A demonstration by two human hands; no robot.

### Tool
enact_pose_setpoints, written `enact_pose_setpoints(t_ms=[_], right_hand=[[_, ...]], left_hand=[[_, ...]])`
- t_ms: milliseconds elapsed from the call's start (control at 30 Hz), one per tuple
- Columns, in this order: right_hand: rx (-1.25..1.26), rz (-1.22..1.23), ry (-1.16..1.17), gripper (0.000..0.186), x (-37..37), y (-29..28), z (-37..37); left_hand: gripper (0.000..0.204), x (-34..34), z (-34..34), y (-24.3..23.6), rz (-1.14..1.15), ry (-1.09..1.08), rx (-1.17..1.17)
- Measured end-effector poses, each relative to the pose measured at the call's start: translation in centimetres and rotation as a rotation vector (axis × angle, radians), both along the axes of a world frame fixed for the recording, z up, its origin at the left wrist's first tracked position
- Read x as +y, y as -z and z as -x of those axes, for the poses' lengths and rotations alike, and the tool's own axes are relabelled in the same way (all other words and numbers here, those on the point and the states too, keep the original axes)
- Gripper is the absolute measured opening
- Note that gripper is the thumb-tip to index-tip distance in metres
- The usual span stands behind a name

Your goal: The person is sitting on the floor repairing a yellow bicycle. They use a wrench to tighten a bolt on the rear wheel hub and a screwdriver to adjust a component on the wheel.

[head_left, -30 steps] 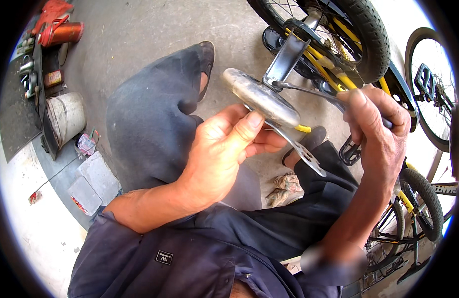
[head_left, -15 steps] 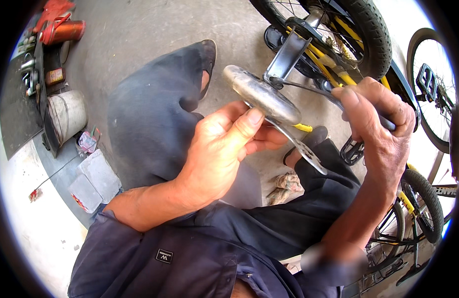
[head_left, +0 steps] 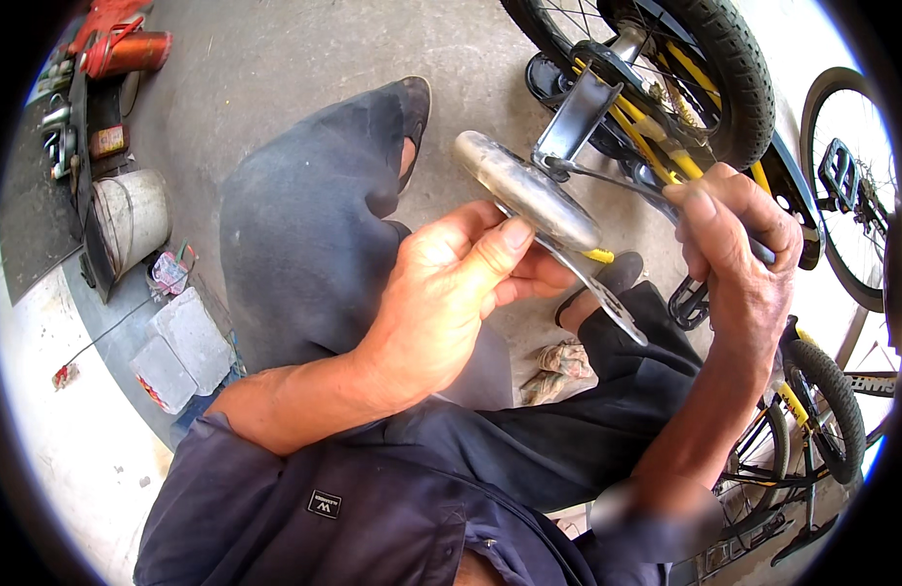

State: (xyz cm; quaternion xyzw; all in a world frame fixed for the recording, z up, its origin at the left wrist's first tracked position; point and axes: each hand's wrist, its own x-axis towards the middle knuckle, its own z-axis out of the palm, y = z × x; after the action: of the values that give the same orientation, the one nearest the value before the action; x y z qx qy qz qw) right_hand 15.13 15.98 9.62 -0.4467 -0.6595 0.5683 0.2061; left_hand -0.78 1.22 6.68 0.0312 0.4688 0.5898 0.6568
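Observation:
My left hand (head_left: 451,283) grips a small, scuffed, pale wheel (head_left: 524,188) and the slotted metal plate (head_left: 612,305) along its near side, with the thumb on the wheel's rim. A channel-shaped metal bracket (head_left: 585,109) rises from the wheel's hub toward the upturned bicycle wheel. My right hand (head_left: 739,234) is closed round a long wrench (head_left: 622,183) whose head meets a bolt at the bracket's lower end, beside the small wheel.
A black and yellow bicycle (head_left: 724,107) lies at upper right, more bicycles (head_left: 832,410) along the right. At left are an orange canister (head_left: 128,54), a dark board (head_left: 36,195), a bucket (head_left: 128,220) and grey blocks (head_left: 192,347). Rags (head_left: 558,371) lie between my legs.
The wheel, bracket and my left hand have shifted slightly right. My right hand rose slightly, then moved a little down and left, still round the wrench.

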Motion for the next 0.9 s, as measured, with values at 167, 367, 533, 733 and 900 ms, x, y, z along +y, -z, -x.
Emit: enact_pose_setpoints(t_ms=[167,367,533,733,900], right_hand=[[0.066,0.071,0.029,0.017,-0.2,0.8,-0.4],[-0.005,0.049,0.021,0.016,-0.1,0.4,-0.3],[-0.032,0.045,0.043,0.016,-0.3,0.2,0.0],[-0.045,0.070,0.079,0.014,-0.5,0.1,0.2],[-0.058,0.058,0.078,0.014,-0.5,0.1,0.3]], left_hand=[[0.032,0.0,0.1,0.2,0.002,0.001,-0.005],[0.033,0.0,-0.3,0.4,0.008,-0.022,0.007],[0.035,-0.1,-1.0,0.8,-0.009,-0.059,-0.002],[0.042,0.0,-1.5,0.4,0.036,-0.124,-0.178],[0.045,-0.1,-1.2,0.7,0.005,-0.108,-0.227]])
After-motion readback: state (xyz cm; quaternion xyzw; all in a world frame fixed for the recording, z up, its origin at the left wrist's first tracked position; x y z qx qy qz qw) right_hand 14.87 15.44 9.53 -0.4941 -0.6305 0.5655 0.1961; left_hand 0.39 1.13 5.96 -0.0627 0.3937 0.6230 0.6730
